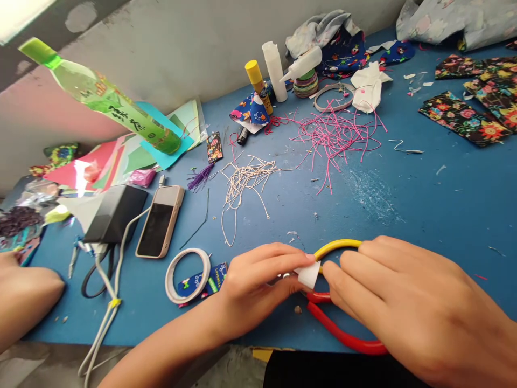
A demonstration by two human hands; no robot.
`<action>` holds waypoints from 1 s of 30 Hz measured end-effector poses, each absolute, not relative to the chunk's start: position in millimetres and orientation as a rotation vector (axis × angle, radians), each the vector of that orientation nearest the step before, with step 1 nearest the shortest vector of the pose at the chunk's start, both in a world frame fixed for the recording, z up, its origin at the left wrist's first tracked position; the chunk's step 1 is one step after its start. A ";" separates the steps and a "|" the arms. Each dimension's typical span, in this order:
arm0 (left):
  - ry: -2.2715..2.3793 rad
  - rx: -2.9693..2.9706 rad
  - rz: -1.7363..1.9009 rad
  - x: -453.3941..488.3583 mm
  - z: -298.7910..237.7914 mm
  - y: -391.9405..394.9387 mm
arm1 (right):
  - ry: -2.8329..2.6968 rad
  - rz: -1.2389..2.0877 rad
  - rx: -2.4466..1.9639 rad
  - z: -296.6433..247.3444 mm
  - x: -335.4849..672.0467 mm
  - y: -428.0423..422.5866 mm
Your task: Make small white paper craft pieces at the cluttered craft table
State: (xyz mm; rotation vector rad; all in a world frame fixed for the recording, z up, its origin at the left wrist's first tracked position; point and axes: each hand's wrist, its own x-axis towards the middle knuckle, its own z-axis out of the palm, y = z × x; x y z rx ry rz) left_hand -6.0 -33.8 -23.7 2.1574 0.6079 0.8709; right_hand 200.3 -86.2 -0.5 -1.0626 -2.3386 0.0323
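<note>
The left hand (258,283) and the right hand (388,291) meet over a small white piece (309,275), which the left fingertips pinch from one side while the right fingertips touch its other edge. Whether the right hand truly grips it cannot be told. Just behind that pinch a yellow ring (337,246) arcs out from under the right fingers; below it a red ring (343,334) curves away beneath the right palm (both partly hidden). Left of the pinch lies a roll of white tape (188,275) on the blue table (424,205); further left, a phone (160,221).
</note>
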 end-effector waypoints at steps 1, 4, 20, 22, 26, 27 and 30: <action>0.609 2.160 0.870 -6.2 -23.8 -33.8 | -2.339 0.057 -1.065 -1.2 200.8 -86.0; 0.601 2.159 0.863 -6.1 -23.7 -33.7 | -2.341 0.138 -1.073 -4.1 202.3 -84.3; 0.501 2.043 0.899 -8.0 -20.9 -34.8 | -1.994 0.964 -1.085 -3.6 204.5 -73.1; 0.510 1.981 0.924 -8.1 -21.7 -35.0 | -1.961 1.000 -1.093 -2.2 203.8 -72.8; 0.539 1.911 0.954 -8.5 -21.1 -35.8 | -2.006 0.870 -1.053 3.6 204.3 -73.6; 0.552 1.913 0.960 -8.7 -20.8 -36.1 | -2.046 0.784 -1.040 5.7 204.8 -74.0; 0.579 1.934 0.972 -9.5 -20.9 -36.3 | -2.171 0.472 -1.045 10.0 206.8 -76.1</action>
